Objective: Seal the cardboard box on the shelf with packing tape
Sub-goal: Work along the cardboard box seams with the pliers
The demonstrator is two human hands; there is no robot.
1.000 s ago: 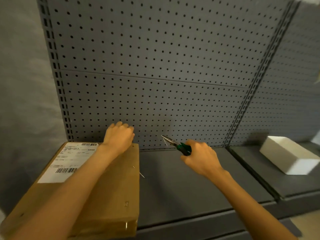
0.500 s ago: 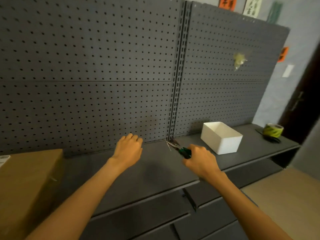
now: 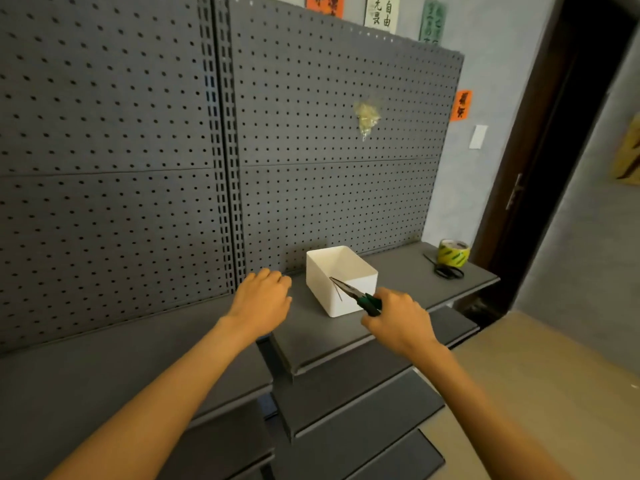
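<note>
My right hand (image 3: pixel 398 320) grips green-handled needle-nose pliers (image 3: pixel 356 295). Their tips pinch a thin metal staple over the white bin (image 3: pixel 360 282) on the right shelf (image 3: pixel 401 271). My left hand (image 3: pixel 259 299) hovers over the shelf to the left of the bin, fingers loosely curled, holding nothing. A roll of yellow-green packing tape (image 3: pixel 453 253) stands at the shelf's far right end, with black scissors (image 3: pixel 446 270) lying beside it. The cardboard box is out of view.
Grey pegboard (image 3: pixel 138 133) backs the shelves. A crumpled wad of clear tape (image 3: pixel 366 116) sticks to the right panel. Lower shelves (image 3: pixel 346 403) step out below. A dark doorway (image 3: pixel 554 133) is at the right, wooden floor (image 3: pixel 536 393) beneath.
The view has swung right, so the cardboard box has left the frame. Both hands travelled right along the shelf, and the pliers now point over the white bin.
</note>
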